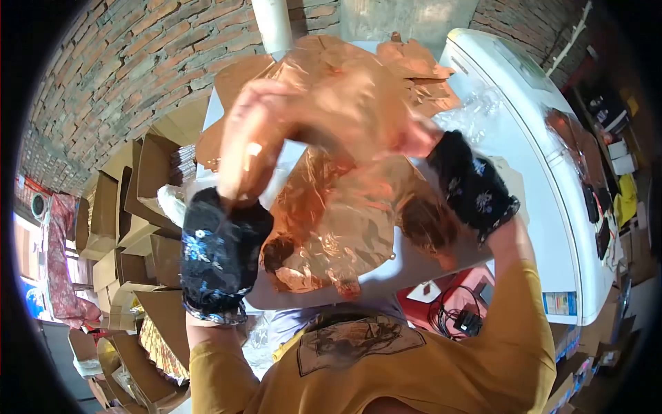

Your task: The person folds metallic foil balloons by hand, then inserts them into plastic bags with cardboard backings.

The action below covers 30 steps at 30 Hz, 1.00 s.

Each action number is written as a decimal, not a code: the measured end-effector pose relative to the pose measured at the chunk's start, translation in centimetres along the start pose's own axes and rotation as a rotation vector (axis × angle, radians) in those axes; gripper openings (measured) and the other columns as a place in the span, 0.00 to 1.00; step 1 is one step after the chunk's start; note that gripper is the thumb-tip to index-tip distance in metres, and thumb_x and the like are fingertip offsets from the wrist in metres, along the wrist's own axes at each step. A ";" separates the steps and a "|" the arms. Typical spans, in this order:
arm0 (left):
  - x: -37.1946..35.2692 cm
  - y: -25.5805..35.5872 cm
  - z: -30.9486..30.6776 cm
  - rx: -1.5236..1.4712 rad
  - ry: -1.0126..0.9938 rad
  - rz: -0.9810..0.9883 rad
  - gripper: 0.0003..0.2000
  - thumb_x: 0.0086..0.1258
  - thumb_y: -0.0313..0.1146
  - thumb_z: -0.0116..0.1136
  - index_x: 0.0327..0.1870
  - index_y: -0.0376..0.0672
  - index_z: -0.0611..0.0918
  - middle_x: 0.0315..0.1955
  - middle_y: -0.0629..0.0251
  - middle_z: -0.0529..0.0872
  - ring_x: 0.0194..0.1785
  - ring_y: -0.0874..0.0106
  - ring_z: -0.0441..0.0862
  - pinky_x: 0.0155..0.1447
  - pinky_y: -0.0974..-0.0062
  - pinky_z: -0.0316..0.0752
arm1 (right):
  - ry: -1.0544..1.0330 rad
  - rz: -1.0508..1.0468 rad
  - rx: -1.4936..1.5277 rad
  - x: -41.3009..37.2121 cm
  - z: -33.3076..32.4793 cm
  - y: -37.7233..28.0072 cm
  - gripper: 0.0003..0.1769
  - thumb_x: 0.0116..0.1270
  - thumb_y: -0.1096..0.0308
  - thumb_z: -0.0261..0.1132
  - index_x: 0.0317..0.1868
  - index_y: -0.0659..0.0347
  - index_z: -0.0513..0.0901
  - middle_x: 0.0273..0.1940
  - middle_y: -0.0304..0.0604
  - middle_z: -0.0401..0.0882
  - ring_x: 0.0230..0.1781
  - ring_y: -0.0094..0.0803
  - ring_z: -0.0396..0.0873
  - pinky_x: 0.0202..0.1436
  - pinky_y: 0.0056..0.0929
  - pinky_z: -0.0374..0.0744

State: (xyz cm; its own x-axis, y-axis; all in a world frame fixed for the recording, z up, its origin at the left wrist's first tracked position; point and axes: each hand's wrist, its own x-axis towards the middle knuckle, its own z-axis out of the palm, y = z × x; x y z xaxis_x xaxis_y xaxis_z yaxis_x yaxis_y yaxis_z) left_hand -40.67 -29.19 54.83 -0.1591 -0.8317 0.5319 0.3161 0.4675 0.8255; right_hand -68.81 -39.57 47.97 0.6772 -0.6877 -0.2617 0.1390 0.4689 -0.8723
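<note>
Between my hands is a raised, shiny copper-coloured foil balloon [352, 103], deflated and blurred by motion. My left hand [258, 131] is at its left edge with the fingers curled round it, though blur softens them. On the right side, my right hand [417, 136] pinches the foil. Below them, another flat copper foil balloon [338, 238] lies crumpled on the white table [276, 299], its small tab pointing towards me. More copper foil pieces [414, 62] are spread at the back of the table. Black flowered sleeve covers wrap both my forearms.
A white chest freezer [562, 186] stands at the right, with clear plastic wrap [476, 114] beside the foil. Open cardboard boxes [155, 172] are stacked at the left. A white pipe [272, 24] rises at the back wall. Black cables [455, 314] lie on something red below the table.
</note>
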 end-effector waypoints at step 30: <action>-14.6 -5.4 1.6 0.141 -0.227 -0.897 0.14 0.75 0.25 0.55 0.59 0.37 0.79 0.40 0.74 0.78 0.42 0.83 0.74 0.49 0.85 0.71 | 0.541 -0.087 -0.464 0.8 -3.0 11.0 0.12 0.67 0.62 0.61 0.28 0.59 0.77 0.23 0.31 0.70 0.18 0.19 0.66 0.23 0.23 0.65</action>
State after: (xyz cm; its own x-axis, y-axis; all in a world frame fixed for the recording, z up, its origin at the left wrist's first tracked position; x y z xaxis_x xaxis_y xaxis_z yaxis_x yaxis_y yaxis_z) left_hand -41.51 -19.07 42.92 -0.4722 -0.8278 -0.3029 -0.1269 -0.2762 0.9527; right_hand -68.95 -36.66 36.94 0.2077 -0.9465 -0.2469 -0.2267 0.1989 -0.9534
